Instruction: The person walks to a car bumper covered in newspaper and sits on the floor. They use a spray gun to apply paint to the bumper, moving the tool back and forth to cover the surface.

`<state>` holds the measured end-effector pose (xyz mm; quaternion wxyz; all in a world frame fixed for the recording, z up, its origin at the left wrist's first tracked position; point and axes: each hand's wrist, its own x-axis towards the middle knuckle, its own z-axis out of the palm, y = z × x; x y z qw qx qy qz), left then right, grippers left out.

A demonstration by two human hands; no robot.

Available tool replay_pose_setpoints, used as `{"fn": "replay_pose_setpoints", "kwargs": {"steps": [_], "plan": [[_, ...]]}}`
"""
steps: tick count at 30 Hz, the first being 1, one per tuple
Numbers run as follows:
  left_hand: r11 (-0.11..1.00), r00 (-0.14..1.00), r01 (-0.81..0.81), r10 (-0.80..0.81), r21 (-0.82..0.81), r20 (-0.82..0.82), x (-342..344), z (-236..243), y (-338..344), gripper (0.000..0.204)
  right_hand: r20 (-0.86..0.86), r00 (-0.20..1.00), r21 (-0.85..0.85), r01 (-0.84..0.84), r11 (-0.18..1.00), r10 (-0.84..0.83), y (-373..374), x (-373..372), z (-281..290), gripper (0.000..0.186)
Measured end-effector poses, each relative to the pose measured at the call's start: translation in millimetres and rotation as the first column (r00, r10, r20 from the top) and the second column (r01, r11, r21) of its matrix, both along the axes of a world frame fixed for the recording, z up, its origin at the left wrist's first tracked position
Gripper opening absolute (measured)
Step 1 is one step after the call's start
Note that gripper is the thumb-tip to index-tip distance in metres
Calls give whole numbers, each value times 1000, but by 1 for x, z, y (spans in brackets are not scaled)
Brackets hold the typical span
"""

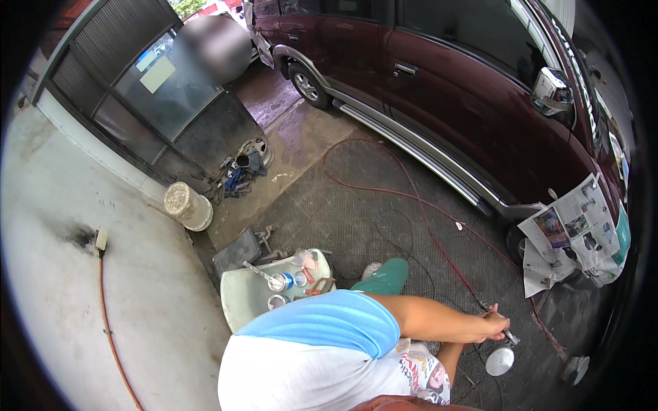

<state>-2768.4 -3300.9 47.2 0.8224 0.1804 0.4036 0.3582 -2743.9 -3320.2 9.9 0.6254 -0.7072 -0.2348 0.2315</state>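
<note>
My left arm, in a light blue sleeve, reaches right across the lower part of the view. At its end my left hand (495, 325) is closed round a metal spray gun (510, 336), which has a round, pale cup (500, 362) on it. A red hose (449, 257) runs down to the gun beside the hand. Part of what looks like my right forearm (449, 359) shows under the left one. Its hand and fingers are hidden, so its hold cannot be made out.
A dark red vehicle (452, 103) stands at right, with newspaper (576, 229) over its front. Left of me, a pale plastic stool (236, 298) carries cans and tools. An upturned bucket (188, 205) stands by the white wall (55, 274). Hose loops cross the floor.
</note>
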Motion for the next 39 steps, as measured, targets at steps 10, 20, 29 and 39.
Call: {"fn": "replay_pose_setpoints", "kwargs": {"steps": [10,20,29,39], "plan": [[552,780,482,83,681,-620,2,58,28,49,-183,903,124,414,902,-390,30,132,87,52],[540,389,772,18,336,-921,-64,-14,88,50,-414,840,11,391,920,-352,97,250,98,40],[408,450,871,-445,272,-774,186,-12,257,54,-475,800,5,420,907,-368,159,380,77,47],[293,301,927,-954,233,0,444,55,344,19,-413,844,131,427,895,-342,242,523,146,47]]}}
